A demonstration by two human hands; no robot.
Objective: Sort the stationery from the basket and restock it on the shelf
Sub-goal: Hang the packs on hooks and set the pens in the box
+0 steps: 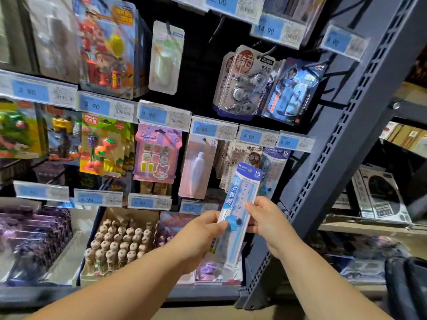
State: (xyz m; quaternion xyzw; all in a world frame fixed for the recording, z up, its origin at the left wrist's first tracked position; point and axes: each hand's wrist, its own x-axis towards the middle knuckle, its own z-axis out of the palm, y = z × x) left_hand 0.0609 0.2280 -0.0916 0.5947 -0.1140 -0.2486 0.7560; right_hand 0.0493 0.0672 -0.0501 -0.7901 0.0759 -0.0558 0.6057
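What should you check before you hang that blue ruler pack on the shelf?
1. Grip: the left hand and right hand both hold the ruler pack: ok.
2. Right spot found: matching hanging rulers are just behind the pack: ok.
3. The price tag above them reads 4.90; whether it fits this pack: cannot tell.
4. Pack held straight: not ok, its top leans right.
5. Hook in sight and free: cannot tell, it is hidden behind the packs.
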